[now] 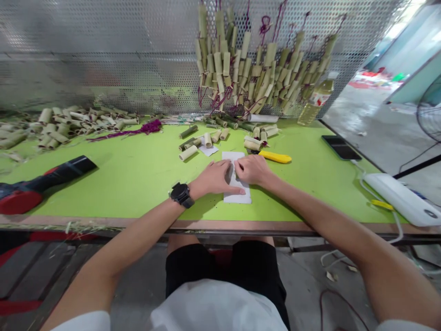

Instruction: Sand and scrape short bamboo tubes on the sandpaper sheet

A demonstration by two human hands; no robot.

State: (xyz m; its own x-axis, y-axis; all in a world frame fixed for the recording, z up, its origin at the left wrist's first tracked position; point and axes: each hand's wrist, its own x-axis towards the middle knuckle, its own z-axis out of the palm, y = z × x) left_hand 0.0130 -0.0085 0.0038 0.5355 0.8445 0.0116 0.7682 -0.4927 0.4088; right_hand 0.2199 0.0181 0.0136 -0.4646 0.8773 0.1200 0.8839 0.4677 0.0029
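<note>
A white sheet of paper [237, 197] lies on the green table in front of me. My left hand [215, 177], below a black watch [182, 194], rests on its left side with the thumb stretched apart from the fingers. On the paper's right side my right hand [254, 169] is closed, fingers curled; whatever they hold, if anything, is too small to make out. A yellow utility knife [275, 157] lies just beyond the right hand. Short bamboo tubes [188, 153] lie beyond the paper, one standing on a small paper scrap [209, 150].
Strung bamboo pieces [255, 71] hang on the perforated metal panel [138, 55]. Left are a bamboo pile [55, 126], purple string [149, 128] and a black-and-red power tool [41, 184]. Right are an oil bottle [316, 101], a phone [341, 147] and a white power strip [403, 197].
</note>
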